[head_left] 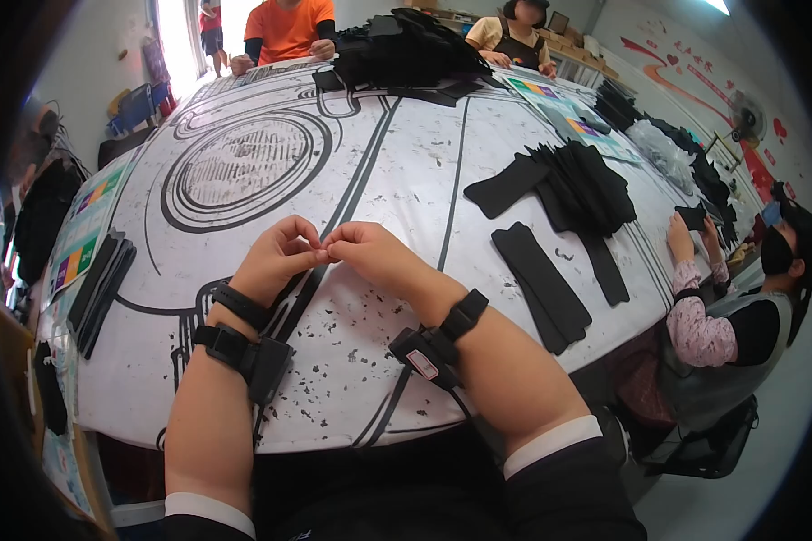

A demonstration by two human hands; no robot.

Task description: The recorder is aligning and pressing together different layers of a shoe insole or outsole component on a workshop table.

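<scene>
My left hand (284,260) and my right hand (376,257) meet fingertip to fingertip above the middle of the white table (406,316) with black line drawings. Both are closed in a pinch, thumbs against forefingers. Whatever lies between the fingertips is too small or hidden to make out. To the right of my right hand lie flat, long black fabric pieces (541,288) with rounded ends, partly overlapping. Beyond them a thick, fanned pile of similar black pieces (586,189) rests on the table. Small dark specks are scattered over the tabletop below my hands.
A stack of black pieces (101,293) lies at the left edge. A large black heap (410,50) covers the far side. A clear plastic bag (663,153) sits at the right. One person (731,316) at the right holds a black piece; two others sit across the table.
</scene>
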